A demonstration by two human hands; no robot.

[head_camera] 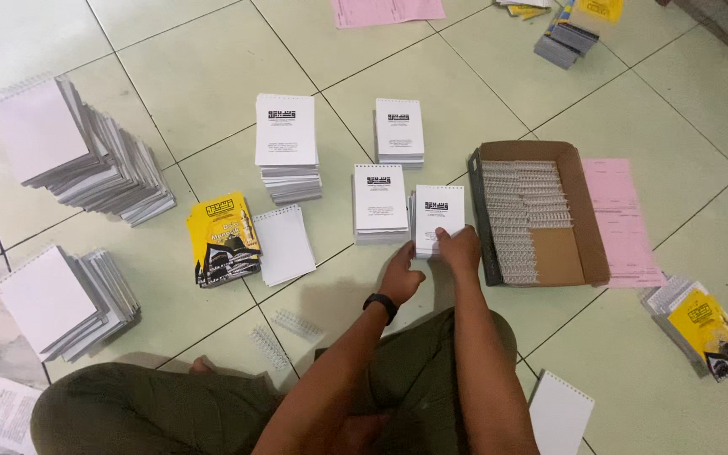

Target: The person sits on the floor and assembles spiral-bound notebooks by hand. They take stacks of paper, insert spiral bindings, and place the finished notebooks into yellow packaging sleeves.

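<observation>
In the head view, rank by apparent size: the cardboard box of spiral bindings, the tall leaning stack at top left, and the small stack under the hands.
1. Leaning stack and cardboard box: look alike, not ranked.
2. Small stack, touched by both the right hand and left hand: clearly smallest.

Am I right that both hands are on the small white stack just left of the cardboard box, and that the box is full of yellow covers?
Not quite. The head view shows the cardboard box holding white spiral binding coils, not yellow covers. The rest stands: the left hand and right hand are on the small white stack just left of the box.
</observation>
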